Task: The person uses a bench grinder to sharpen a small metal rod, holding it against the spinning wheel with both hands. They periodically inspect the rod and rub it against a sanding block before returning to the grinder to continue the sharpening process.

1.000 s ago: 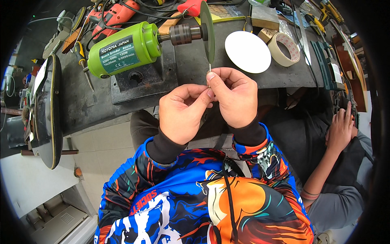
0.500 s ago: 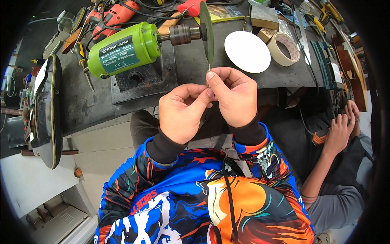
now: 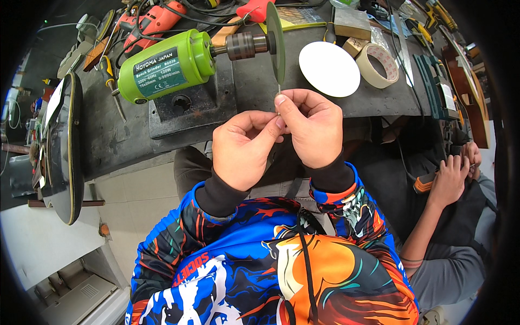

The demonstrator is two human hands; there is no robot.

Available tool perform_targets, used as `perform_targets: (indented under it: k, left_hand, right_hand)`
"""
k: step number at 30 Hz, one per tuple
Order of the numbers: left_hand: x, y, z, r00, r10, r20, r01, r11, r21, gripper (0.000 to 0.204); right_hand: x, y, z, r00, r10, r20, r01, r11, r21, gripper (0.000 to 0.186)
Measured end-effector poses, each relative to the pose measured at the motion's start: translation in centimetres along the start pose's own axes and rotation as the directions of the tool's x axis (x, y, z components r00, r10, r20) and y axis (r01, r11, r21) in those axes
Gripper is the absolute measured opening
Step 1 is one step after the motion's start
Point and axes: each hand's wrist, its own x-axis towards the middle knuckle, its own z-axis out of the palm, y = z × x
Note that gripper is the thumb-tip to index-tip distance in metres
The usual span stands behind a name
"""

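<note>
A green bench grinder (image 3: 165, 67) stands on a black base at the bench edge. Its metal chuck (image 3: 246, 46) carries a thin, dark green disc (image 3: 276, 46), seen almost edge-on. Just below the disc's lower rim, my left hand (image 3: 246, 146) and my right hand (image 3: 314, 127) meet, thumbs and fingertips pinched together. Between them is a small, thin, pale piece (image 3: 279, 111), mostly covered by the fingers; its kind cannot be made out. Its upper end is at or very near the disc's rim.
A white round disc (image 3: 329, 69) and a tape roll (image 3: 379, 65) lie right of the grinder. A screwdriver (image 3: 108, 78) and a red power tool (image 3: 154, 24) are to the left. At right, a co-worker's hands (image 3: 452, 179) are busy near an orange-and-black tool (image 3: 425, 183).
My hands hold nearly the same place and pinch under the disc. At the right, the co-worker's hands have shifted slightly, and the orange-and-black tool shows a little more.
</note>
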Motion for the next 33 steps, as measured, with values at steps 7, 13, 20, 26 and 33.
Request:
perform_targets:
  k: [7, 13, 20, 26, 33]
  left_hand:
    - [-0.05, 0.08, 0.07, 1.000, 0.006, -0.013, -0.006, 1.000, 0.017, 0.015]
    - [-0.39, 0.17, -0.02, 1.000, -0.009, -0.024, 0.010, 0.998, 0.056, 0.017]
    - [-0.52, 0.11, -0.20, 1.000, -0.014, 0.007, 0.014, 0.998, 0.068, 0.016]
    - [-0.37, -0.24, 0.01, 0.999, 0.042, -0.015, -0.041, 0.999, 0.028, 0.012]
    - [-0.35, 0.03, 0.05, 0.999, 0.041, -0.019, -0.041, 0.999, 0.030, 0.012]
  right_hand:
    - [-0.07, 0.06, 0.02, 1.000, -0.009, -0.011, 0.009, 1.000, -0.029, 0.018]
    - [-0.39, 0.49, -0.19, 1.000, -0.027, -0.009, 0.026, 1.000, -0.012, 0.018]
    - [-0.53, 0.79, -0.63, 0.998, -0.063, 0.029, 0.062, 0.998, 0.022, 0.016]
    - [-0.51, 0.68, -0.61, 0.998, -0.041, 0.039, 0.039, 0.999, 0.032, 0.016]
    - [-0.53, 0.51, -0.44, 0.998, -0.053, 0.029, 0.053, 0.999, 0.006, 0.016]
